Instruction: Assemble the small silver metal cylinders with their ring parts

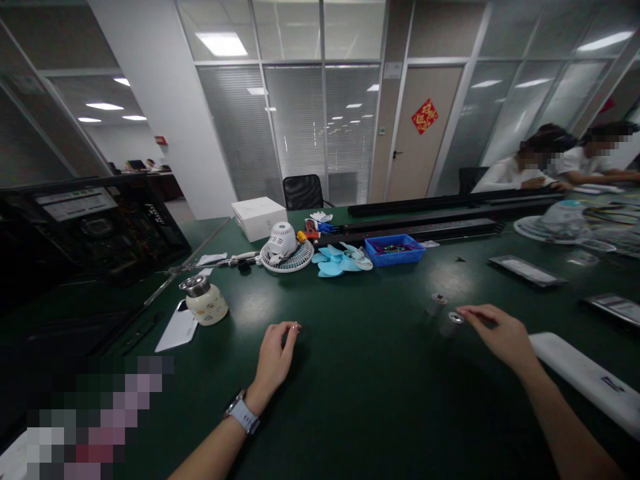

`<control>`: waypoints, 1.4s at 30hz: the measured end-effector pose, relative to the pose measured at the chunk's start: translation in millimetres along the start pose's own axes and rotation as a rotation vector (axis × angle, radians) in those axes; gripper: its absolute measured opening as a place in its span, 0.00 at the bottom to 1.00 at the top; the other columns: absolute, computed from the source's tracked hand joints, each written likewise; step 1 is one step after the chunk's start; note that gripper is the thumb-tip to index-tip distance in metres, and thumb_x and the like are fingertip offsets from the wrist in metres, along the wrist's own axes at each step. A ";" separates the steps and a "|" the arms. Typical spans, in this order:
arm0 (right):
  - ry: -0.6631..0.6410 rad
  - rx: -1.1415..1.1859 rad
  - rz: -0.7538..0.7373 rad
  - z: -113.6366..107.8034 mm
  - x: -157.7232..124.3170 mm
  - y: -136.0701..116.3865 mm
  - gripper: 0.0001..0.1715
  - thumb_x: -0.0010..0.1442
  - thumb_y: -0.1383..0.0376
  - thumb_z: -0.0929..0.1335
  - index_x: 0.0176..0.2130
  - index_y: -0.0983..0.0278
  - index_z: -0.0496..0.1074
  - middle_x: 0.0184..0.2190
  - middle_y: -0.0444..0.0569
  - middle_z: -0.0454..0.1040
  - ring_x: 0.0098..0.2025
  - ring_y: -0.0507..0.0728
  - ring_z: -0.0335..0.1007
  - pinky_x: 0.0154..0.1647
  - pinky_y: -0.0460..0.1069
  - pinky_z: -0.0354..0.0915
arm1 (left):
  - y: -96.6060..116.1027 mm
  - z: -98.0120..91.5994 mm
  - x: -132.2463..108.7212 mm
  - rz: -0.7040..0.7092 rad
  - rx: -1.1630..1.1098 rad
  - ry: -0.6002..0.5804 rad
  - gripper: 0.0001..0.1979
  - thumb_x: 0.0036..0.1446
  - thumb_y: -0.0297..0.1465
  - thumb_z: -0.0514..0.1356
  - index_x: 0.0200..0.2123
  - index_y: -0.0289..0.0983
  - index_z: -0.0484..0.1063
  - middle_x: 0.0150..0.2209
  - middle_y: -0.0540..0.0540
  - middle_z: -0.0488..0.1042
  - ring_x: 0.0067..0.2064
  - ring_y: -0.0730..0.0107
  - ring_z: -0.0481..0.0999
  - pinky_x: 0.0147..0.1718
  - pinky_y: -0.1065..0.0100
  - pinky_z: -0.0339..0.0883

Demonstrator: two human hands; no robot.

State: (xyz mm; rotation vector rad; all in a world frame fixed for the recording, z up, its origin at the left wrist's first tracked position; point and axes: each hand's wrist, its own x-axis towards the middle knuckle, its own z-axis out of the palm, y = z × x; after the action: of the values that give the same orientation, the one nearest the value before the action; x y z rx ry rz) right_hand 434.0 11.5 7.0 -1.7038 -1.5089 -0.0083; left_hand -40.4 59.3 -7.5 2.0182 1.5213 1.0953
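Two short silver metal cylinders stand upright on the green table, a nearer one (452,324) and a farther one (437,305) just behind it to the left. My right hand (500,333) reaches in from the right, its thumb and forefinger brought together at the top right edge of the nearer cylinder. Whether they touch it or pinch something small, I cannot tell. Wearing a watch at the wrist, my left hand (276,352) hovers over the table left of centre. Its fingers are bent, with the thumb tip close to the forefinger; anything between them is too small to see.
A cream jar (207,305) stands beside a white phone (176,331) at left. Farther back are a white fan part (285,248), light-blue fan blades (340,260), a blue tray (395,251) and a white box (259,218). A long white piece (583,373) lies right. Two people sit far right.
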 end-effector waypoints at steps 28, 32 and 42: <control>-0.058 -0.500 0.097 28.3 41.9 -44.9 0.25 0.50 0.45 0.67 0.36 0.61 0.79 0.31 0.56 0.80 0.37 0.67 0.75 0.46 0.65 0.62 | 0.7 2.8 -0.4 0.044 0.041 -0.019 0.18 0.64 0.44 0.49 0.39 0.39 0.73 0.38 0.44 0.75 0.41 0.60 0.72 0.39 0.61 0.67; -0.010 -0.117 -0.027 29.7 28.9 -94.0 0.27 0.55 0.48 0.65 0.47 0.61 0.74 0.44 0.55 0.76 0.48 0.66 0.70 0.52 0.64 0.61 | 1.2 2.2 -0.2 0.056 0.026 -0.019 0.18 0.63 0.44 0.50 0.39 0.39 0.74 0.37 0.44 0.75 0.41 0.60 0.72 0.39 0.61 0.67; -1.003 1.168 0.349 139.4 -37.6 -206.1 0.44 0.52 0.47 0.71 0.62 0.46 0.52 0.51 0.48 0.62 0.43 0.56 0.69 0.39 0.56 0.72 | 22.8 4.4 -10.0 0.028 -0.245 -0.150 0.16 0.61 0.42 0.54 0.47 0.41 0.73 0.42 0.45 0.76 0.42 0.63 0.74 0.41 0.62 0.68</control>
State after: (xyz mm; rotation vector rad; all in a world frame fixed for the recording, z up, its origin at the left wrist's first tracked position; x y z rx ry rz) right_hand 184.6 45.2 14.2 -0.9036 -1.2968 1.7506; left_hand -23.8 43.0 2.2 1.9114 1.2246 1.0579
